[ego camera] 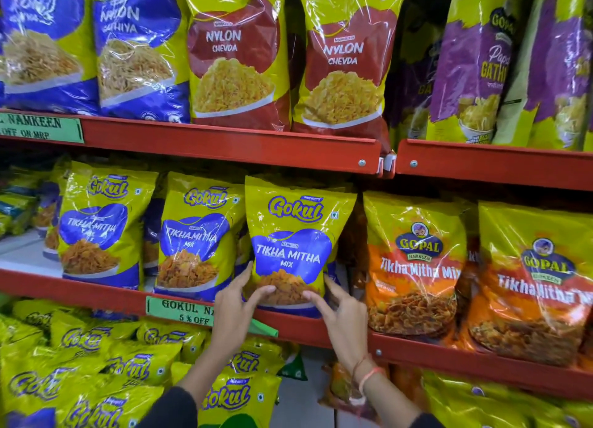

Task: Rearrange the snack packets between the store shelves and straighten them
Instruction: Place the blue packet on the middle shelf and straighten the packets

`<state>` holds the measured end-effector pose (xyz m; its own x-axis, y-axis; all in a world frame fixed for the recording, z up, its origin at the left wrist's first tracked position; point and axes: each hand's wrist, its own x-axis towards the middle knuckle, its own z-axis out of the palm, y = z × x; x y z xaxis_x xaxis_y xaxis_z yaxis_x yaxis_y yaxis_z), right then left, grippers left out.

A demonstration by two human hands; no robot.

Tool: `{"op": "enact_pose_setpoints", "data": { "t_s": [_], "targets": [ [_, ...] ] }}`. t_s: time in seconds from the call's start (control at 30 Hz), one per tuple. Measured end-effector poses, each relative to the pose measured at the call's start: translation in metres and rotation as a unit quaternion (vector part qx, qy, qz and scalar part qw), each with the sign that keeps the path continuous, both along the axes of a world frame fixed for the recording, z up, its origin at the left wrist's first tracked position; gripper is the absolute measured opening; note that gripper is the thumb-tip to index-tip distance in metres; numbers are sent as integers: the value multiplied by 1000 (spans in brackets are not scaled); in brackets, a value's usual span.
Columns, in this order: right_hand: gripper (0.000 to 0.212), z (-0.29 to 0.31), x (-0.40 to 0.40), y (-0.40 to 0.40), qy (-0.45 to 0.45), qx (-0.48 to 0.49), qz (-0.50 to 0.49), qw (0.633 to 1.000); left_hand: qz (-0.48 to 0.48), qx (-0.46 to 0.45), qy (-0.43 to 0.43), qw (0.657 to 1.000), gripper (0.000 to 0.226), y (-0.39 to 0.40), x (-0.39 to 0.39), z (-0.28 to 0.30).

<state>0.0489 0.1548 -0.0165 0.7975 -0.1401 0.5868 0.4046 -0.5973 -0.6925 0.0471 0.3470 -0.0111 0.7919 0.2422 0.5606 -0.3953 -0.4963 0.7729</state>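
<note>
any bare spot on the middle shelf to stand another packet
One: the pale bare shelf at the far left, left of the first Gokul packet. From there rightward it is crowded: Gokul packets, the one held by the left hand and right hand, then Gopal packets edge to edge.

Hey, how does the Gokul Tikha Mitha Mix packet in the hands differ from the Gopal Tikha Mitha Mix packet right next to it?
The Gokul packet has a blue label panel on yellow-green; the Gopal packet is yellow above and orange below. The Gokul packet is gripped at its base by the left hand and right hand; the Gopal packet stands untouched. The Gokul logo is plain lettering; the Gopal logo carries a small cartoon figure. Both stand upright on the middle shelf.
</note>
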Motion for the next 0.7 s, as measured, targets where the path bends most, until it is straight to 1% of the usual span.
{"op": "enact_pose_setpoints", "data": {
  "t_s": [0.07,0.1,0.2,0.23,0.27,0.3,0.37,0.4,0.47,0.53,0.6,0.7],
  "targets": [
    [81,5,3,0,1,4,-29,1000,12,27,16,999,82,6,7,6],
    [79,8,2,0,3,10,-38,999,10,45,13,999,80,6,8,10],
    [73,11,-5,0,12,25,-43,999,14,72,2,997,54,4,4,21],
    [72,11,-6,0,15,19,-45,999,19,79,5,997,51,4,5,21],
    [70,10,-5,-1,20,9,-49,999,21,88,11,996,55,5,7,18],
    [69,10,-4,-1,24,2,-47,999,19,90,28,995,64,6,7,15],
    [67,14,-7,0,28,7,-32,999,9,61,60,996,79,7,6,13],
    [66,16,-10,0,29,5,-28,999,11,44,60,997,80,3,2,14],
    [63,20,-19,-2,18,-5,-30,999,49,33,5,998,74,-10,-15,20],
    [55,27,-30,-8,-7,-1,-33,999,71,40,-74,994,59,-22,-28,28],
    [42,37,-40,-21,-36,17,-29,999,34,55,-121,991,43,-35,-36,38],
    [25,58,-56,-56,-84,35,-35,995,-30,82,-139,986,28,-63,-39,54]
  ]
}}
